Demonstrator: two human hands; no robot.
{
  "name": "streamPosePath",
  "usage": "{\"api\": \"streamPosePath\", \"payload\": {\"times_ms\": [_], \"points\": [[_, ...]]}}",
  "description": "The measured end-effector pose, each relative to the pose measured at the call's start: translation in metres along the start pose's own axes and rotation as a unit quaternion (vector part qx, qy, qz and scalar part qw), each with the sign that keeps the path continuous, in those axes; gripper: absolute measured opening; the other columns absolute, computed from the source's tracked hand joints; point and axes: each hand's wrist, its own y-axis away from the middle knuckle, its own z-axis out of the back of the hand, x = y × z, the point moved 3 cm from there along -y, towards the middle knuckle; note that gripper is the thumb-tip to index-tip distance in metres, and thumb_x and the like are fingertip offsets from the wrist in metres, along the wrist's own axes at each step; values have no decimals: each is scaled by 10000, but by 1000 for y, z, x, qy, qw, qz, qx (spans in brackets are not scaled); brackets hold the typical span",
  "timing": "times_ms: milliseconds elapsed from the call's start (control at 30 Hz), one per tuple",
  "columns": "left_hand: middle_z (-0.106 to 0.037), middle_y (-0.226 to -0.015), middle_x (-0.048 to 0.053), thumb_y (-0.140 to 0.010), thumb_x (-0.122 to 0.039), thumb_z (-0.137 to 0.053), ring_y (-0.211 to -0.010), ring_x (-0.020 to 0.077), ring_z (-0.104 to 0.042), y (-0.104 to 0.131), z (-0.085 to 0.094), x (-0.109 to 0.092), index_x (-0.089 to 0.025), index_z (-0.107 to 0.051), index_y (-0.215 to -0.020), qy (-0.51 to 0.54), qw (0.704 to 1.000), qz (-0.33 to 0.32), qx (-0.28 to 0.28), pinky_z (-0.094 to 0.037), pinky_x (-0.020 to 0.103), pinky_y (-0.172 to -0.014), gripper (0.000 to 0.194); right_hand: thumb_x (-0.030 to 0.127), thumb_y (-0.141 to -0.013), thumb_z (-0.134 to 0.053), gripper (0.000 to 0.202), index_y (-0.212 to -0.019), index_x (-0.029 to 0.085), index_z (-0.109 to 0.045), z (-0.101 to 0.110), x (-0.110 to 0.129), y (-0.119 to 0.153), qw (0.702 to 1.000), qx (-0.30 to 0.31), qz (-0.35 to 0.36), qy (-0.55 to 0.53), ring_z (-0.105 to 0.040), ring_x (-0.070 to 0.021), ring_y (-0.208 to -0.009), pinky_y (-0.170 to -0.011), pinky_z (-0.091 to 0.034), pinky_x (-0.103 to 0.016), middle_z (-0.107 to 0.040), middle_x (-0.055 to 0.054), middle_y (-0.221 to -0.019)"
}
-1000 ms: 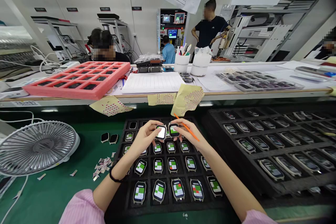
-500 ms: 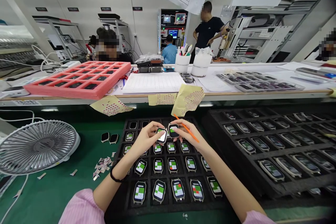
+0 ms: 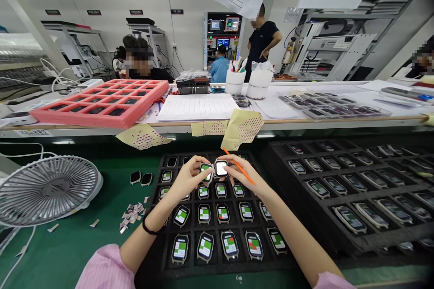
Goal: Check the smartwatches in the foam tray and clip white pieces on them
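Observation:
My left hand [image 3: 190,174] is closed on a smartwatch case [image 3: 205,173] whose screen shows green and white blocks. Beside it, my right hand [image 3: 244,171] grips a second watch case [image 3: 221,168] with a bright white screen. An orange pen-like stick [image 3: 239,166] is also tucked in my right hand, slanting across the fingers. The two watches are held side by side, close together, over a black foam tray [image 3: 233,229]. Rows of strapless watches [image 3: 204,213] lie in its compartments, most with lit green and white screens, some with red blocks.
A second black tray [image 3: 322,219] of watches lies to the right. At left are a grey fan [image 3: 50,189], two loose watches [image 3: 147,179] and scattered small strips [image 3: 133,215]. A shelf above holds a pink foam tray [image 3: 132,119] and paper sheets [image 3: 198,107]. Several people are beyond.
The left watch's screen went from white to green and white blocks, while the right one turned white. Both hands shifted slightly left. A standing person in the background has moved a little left.

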Motion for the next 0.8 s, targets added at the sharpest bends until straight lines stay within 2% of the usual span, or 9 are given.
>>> {"api": "streamPosePath", "payload": {"times_ms": [133,233,400,567,633,800], "points": [[-557,-691,-37,-808,-480,-614,-435,47,-441,-2,1,0,-180,-523,-864,11,1000,-4,-13,-367,166,-366,318,348,-797,-684,406,-1156,217,-549,-3,0,1,999,33,-3,-1,-695,-166,-705,-442,-482,-208,-617,-91,-1103],[-593,-786,-15,-783,-462,-649,-482,59,-494,-1,0,-1,-184,-522,-886,17,1000,-7,2,-377,169,-382,323,350,-778,-705,414,-1140,215,-558,-3,0,1,1000,29,-8,-5,-699,-172,-709,-436,-475,-204,-623,-89,-1086],[-615,-1013,51,-760,-384,-694,-697,126,-622,1,-4,1,-205,-520,-1042,9,999,-16,48,-394,154,-413,377,398,-839,-630,282,-1035,195,-623,2,0,0,998,-53,-15,-11,-667,-149,-568,-398,-434,-213,-626,-29,-826],[-586,-945,52,-846,-445,-575,-721,152,-630,0,-5,1,-202,-527,-1125,23,998,-14,62,-451,180,-423,373,405,-814,-656,231,-887,185,-648,8,-3,-1,992,-115,-45,-5,-613,-119,-435,-362,-378,-217,-574,5,-714],[-579,-921,48,-866,-463,-533,-719,153,-626,0,-5,1,-196,-532,-1120,31,998,-13,58,-467,189,-432,369,394,-811,-661,229,-914,191,-648,8,-2,0,993,-108,-42,-4,-629,-126,-464,-376,-384,-216,-574,4,-725],[-585,-1022,63,-824,-385,-615,-736,138,-617,0,-4,2,-198,-495,-1146,28,997,-21,63,-473,189,-470,392,346,-798,-683,286,-1036,205,-611,6,-4,0,998,-67,-15,-6,-666,-145,-576,-418,-425,-214,-627,-31,-865]]}}
